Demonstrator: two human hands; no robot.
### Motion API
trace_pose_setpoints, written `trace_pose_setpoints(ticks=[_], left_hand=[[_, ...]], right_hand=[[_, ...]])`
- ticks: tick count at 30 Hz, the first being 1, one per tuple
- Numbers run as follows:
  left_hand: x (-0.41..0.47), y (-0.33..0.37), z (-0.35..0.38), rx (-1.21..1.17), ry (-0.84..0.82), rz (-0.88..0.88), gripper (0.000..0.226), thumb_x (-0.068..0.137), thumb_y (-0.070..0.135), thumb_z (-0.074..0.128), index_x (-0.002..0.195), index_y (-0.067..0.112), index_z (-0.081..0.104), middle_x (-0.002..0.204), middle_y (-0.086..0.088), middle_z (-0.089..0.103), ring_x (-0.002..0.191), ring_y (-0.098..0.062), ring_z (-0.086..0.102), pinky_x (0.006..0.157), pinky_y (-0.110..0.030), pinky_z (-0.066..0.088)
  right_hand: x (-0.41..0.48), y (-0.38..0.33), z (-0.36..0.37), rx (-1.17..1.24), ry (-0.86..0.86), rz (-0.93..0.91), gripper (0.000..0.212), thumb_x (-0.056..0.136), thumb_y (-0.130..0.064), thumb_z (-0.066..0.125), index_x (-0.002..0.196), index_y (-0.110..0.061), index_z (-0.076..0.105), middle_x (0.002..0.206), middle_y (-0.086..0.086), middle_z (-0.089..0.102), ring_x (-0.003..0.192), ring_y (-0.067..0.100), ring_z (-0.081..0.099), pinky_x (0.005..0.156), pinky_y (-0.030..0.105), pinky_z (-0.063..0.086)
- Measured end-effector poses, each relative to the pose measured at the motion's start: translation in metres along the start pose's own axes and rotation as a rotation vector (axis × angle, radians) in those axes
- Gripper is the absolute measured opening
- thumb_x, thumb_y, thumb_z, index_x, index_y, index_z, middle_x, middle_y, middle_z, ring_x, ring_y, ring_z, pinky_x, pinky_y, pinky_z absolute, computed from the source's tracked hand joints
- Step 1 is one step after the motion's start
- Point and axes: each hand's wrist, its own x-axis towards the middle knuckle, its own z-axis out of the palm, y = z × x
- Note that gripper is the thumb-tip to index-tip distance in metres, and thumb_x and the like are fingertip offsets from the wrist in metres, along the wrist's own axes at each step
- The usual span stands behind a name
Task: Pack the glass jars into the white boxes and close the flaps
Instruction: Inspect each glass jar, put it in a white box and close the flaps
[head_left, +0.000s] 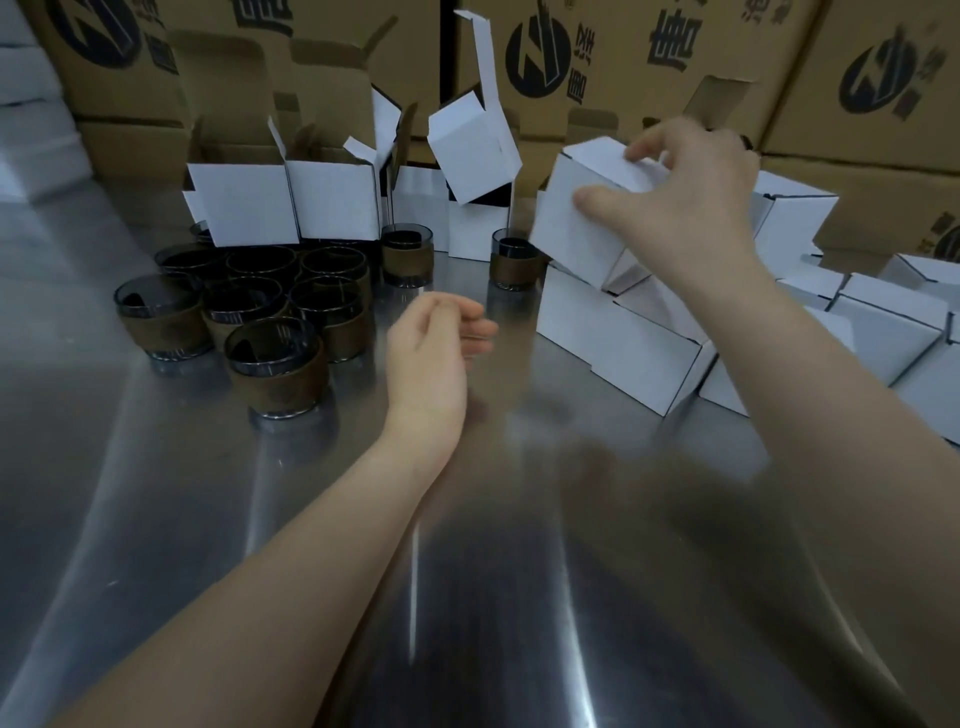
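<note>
Gripping a closed white box (582, 228), the right hand (691, 192) held it tilted above the pile of closed boxes (639, 338) on the right side of the steel counter (467, 571), thumb pressed on the box's near face and fingertips (636, 151) on its top edge. The left hand (431, 358) hovered empty over the middle of the counter, fingers loosely curled and grasping nothing. A cluster of dark glass jars (270, 296) with brown bands stood at the left, and two more jars (408, 254) (514, 260) stood apart nearer the centre. Behind the cluster, open white boxes (291, 202) waited with flaps raised; another open box (472, 150) leaned tilted atop one beside them. Brown printed cartons (623, 57) were stacked along the back.
</note>
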Motion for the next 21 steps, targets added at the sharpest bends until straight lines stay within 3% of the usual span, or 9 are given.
trace_pose_setpoints(ticks=[7, 14, 19, 21], left_hand=[[-0.004, -0.002, 0.002, 0.137, -0.106, 0.034, 0.031, 0.099, 0.009, 0.038, 0.079, 0.015, 0.06, 0.071, -0.007, 0.067, 0.065, -0.019, 0.06, 0.062, -0.027, 0.043], [-0.007, -0.003, 0.002, 0.205, -0.144, 0.054, 0.031, 0.099, 0.011, 0.039, 0.078, 0.018, 0.061, 0.07, -0.004, 0.069, 0.068, -0.017, 0.062, 0.062, -0.027, 0.045], [-0.006, -0.005, 0.003, 0.218, -0.149, 0.039, 0.034, 0.098, 0.015, 0.04, 0.074, 0.024, 0.061, 0.067, 0.0, 0.069, 0.07, -0.019, 0.063, 0.056, -0.025, 0.045], [-0.005, -0.006, 0.004, 0.218, -0.149, 0.049, 0.033, 0.097, 0.017, 0.041, 0.072, 0.026, 0.061, 0.066, 0.001, 0.069, 0.069, -0.019, 0.063, 0.058, -0.028, 0.045]], right_hand=[[0.007, 0.018, 0.005, -0.167, 0.038, 0.076, 0.052, 0.075, -0.045, 0.068, 0.117, -0.016, 0.061, 0.122, 0.015, 0.05, 0.122, 0.035, 0.036, 0.085, 0.029, 0.025], [0.008, 0.015, 0.007, -0.358, 0.042, 0.106, 0.045, 0.082, -0.035, 0.061, 0.116, -0.006, 0.058, 0.128, 0.02, 0.046, 0.12, 0.038, 0.04, 0.095, 0.04, 0.035], [-0.001, -0.01, 0.015, -0.443, 0.137, -0.119, 0.033, 0.084, -0.018, 0.053, 0.115, -0.008, 0.058, 0.128, 0.016, 0.046, 0.121, 0.035, 0.041, 0.096, 0.038, 0.027], [-0.005, -0.028, 0.026, -0.368, 0.073, -0.246, 0.032, 0.084, -0.018, 0.051, 0.115, -0.013, 0.059, 0.126, 0.011, 0.049, 0.12, 0.031, 0.043, 0.096, 0.036, 0.026]])
